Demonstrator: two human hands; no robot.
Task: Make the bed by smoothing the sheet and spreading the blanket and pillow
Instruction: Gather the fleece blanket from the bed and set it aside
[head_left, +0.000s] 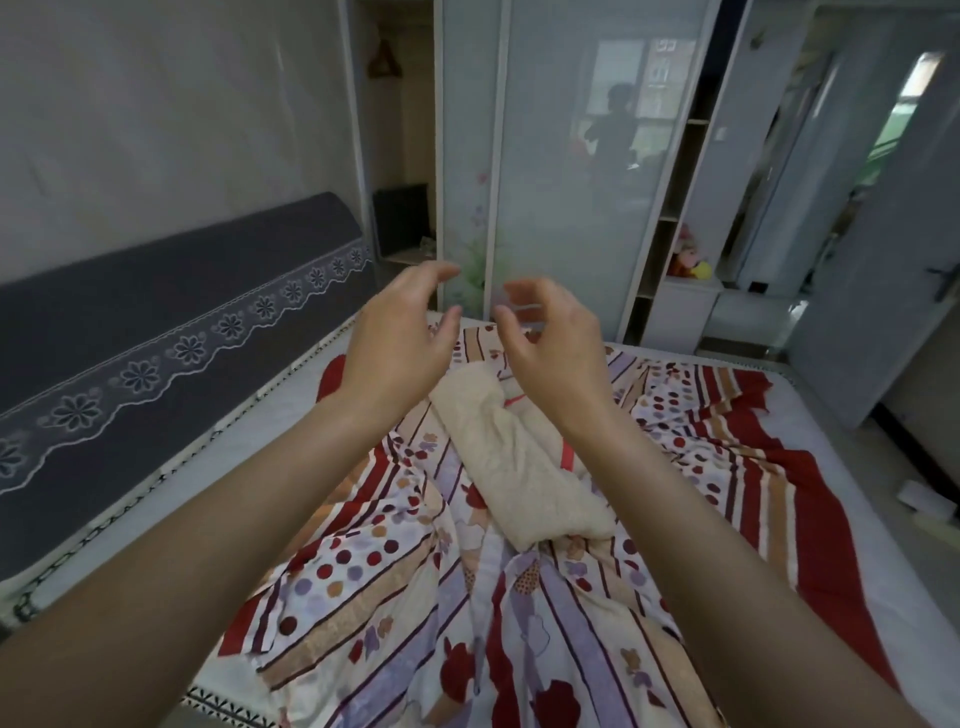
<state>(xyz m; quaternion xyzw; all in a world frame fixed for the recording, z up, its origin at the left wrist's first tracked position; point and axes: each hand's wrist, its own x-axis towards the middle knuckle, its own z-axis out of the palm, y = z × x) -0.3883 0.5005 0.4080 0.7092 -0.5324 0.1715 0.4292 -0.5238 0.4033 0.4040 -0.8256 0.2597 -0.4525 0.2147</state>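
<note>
Both hands, left hand (400, 332) and right hand (550, 343), hover empty with loosely curled fingers above the cream pillow (519, 467), which lies on the rumpled sheet (597, 597); smoothing around it risks trapping creases underneath.

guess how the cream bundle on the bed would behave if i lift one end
Probably floppy: the cream bundle lies creased and bent on the wrinkled sheet, so it should droop. Likely light; its nubbly surface shouldn't slip.
</note>
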